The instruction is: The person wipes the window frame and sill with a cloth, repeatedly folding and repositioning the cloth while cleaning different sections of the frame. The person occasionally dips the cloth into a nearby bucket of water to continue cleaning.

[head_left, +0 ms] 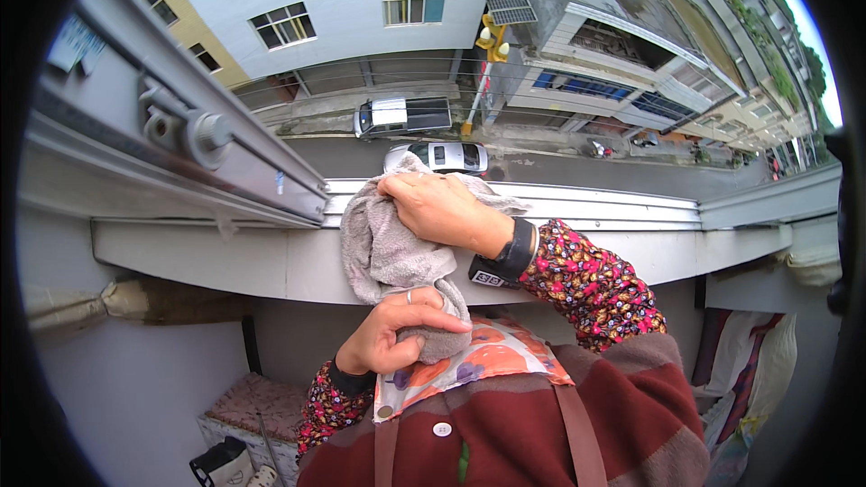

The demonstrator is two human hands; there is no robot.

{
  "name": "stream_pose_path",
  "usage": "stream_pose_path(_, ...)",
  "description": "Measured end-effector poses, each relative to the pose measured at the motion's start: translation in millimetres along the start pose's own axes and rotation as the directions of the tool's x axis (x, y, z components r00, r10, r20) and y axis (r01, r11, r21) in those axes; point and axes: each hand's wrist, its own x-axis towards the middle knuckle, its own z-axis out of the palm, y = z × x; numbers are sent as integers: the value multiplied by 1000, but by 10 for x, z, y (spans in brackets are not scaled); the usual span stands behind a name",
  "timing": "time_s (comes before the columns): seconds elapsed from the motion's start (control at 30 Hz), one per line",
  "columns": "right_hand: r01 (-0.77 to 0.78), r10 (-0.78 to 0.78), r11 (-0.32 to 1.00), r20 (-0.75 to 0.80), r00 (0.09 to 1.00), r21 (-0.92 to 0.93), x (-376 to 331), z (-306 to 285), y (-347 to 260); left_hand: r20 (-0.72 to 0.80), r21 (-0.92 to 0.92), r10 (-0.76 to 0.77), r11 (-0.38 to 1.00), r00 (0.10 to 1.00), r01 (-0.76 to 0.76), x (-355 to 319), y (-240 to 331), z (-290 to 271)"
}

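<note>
A greyish-beige cloth is bunched over the white window sill and the metal sliding track. My right hand presses the cloth down at the track, its fingers closed into the fabric. Nearer to my body, my left hand grips the lower end of the same cloth, which hangs past the sill's inner edge. A ring shows on one of its fingers. The far side of the cloth is partly hidden by my right hand.
At the left stands a sliding window sash with a round knob. Beyond the track the opening drops to a street with a pickup truck and a silver car. Tied curtains hang at the left. A patterned box-like seat stands below.
</note>
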Motion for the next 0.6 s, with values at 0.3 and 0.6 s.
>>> stream_pose_path(0.3,-268,242,956,-194,951,-123,-1402,-1035,703,344,-123,16,992,939,29,833,-218,579)
stream_pose_path(0.6,-713,563,534,-438,701,-455,-2876,-2069,1471,309,-15,-187,979,932,202,1372,-576,1302)
